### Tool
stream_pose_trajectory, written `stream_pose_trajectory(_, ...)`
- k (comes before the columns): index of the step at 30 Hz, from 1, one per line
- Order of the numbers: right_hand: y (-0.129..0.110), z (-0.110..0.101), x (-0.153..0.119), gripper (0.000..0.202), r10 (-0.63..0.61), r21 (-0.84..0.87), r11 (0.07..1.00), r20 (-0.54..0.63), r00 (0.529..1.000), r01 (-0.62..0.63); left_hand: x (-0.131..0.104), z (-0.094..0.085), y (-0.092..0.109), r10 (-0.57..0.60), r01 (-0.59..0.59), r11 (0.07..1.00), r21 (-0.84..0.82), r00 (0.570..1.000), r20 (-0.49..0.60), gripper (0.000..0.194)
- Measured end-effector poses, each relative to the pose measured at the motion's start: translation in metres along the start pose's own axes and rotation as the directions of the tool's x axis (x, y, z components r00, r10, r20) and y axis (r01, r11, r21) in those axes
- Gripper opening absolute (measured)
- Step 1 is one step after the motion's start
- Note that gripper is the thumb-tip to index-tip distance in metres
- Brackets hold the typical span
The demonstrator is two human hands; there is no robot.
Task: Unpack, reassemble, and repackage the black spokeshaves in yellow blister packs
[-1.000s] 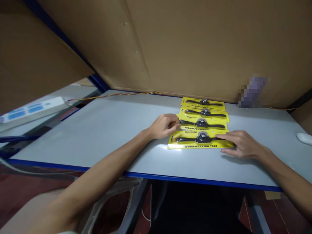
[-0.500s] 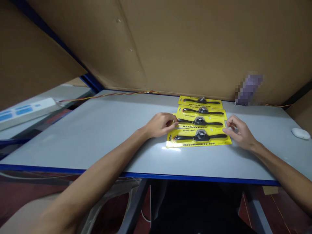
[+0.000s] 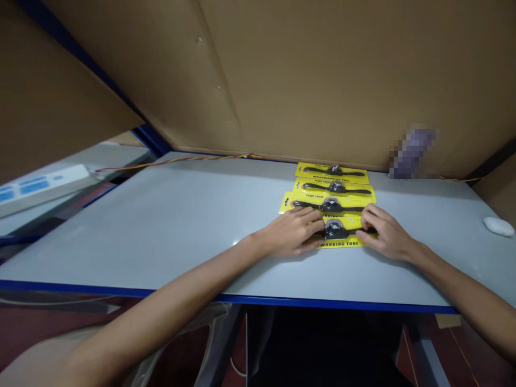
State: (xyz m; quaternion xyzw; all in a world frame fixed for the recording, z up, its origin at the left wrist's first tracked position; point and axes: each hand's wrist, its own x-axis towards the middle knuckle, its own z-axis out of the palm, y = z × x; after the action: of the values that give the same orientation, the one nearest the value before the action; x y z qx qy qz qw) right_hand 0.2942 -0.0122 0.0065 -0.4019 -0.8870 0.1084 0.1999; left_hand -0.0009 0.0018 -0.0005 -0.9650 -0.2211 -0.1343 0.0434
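Several spokeshaves in yellow carded blister packs lie in a column on the grey table, their edges overlapping. The nearest spokeshave pack (image 3: 334, 230) has my left hand (image 3: 293, 231) over its left end, fingers curled on the handle and hiding that part of the card. At the right end of the same pack, my right hand (image 3: 385, 232) is closed with thumb and fingers around the handle. Just beyond lies the second spokeshave pack (image 3: 331, 205), then a third spokeshave pack (image 3: 336, 187). The farthest spokeshave pack (image 3: 334, 171) is close to the back board.
A brown board (image 3: 306, 80) rises along the back of the table (image 3: 181, 231). A white rounded object (image 3: 499, 226) sits at the right, and a blurred purple object (image 3: 414, 153) leans at the back. Red and yellow wires (image 3: 193, 159) run along the rear edge; a white power strip (image 3: 44, 185) is at far left.
My left hand has moved right and nearer, from beside the packs onto the nearest one's left end. My right hand has shifted slightly left and nearer, onto its right handle.
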Motion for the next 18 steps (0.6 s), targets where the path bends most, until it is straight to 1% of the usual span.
stream_pose_trajectory(3,-0.003,0.001,0.001,0.02,-0.024,0.027,0.999,0.01,1.0,0.023,0.0,0.001,0.006,0.046,-0.053,0.99,-0.128,0.997,-0.058,0.028)
stream_pose_trajectory(6,-0.002,0.002,-0.001,0.028,-0.012,-0.008,1.0,-0.024,1.0,0.012,-0.002,-0.002,0.011,0.087,-0.106,0.974,-0.201,0.991,-0.102,0.027)
stream_pose_trajectory(8,0.0,0.002,-0.003,0.031,-0.017,-0.048,0.999,-0.037,0.999,0.015,-0.004,-0.004,0.01,0.066,-0.08,0.982,-0.173,0.994,-0.085,0.026)
stream_pose_trajectory(9,0.001,0.002,-0.004,0.03,-0.021,-0.073,0.997,-0.038,0.999,0.018,-0.006,-0.006,0.009,0.039,-0.048,0.989,-0.138,0.997,-0.064,0.028)
stream_pose_trajectory(12,0.004,0.001,-0.005,0.026,-0.028,-0.135,0.991,-0.026,0.999,0.024,-0.01,-0.01,0.004,-0.054,0.055,0.998,-0.018,0.998,0.016,0.049)
stream_pose_trajectory(13,0.005,0.001,-0.004,0.025,-0.032,-0.14,0.99,-0.017,0.999,0.029,-0.011,-0.011,0.003,-0.071,0.071,0.997,-0.003,0.997,0.042,0.051)
stream_pose_trajectory(15,0.005,0.001,-0.003,0.022,-0.049,-0.126,0.991,0.006,0.999,0.049,-0.012,-0.011,0.001,-0.059,0.061,0.998,-0.021,0.995,0.08,0.045)
stream_pose_trajectory(18,0.001,0.0,-0.001,0.016,-0.065,-0.067,0.996,0.037,0.997,0.067,-0.012,-0.004,0.002,0.011,-0.008,0.999,-0.043,0.998,0.062,0.039)
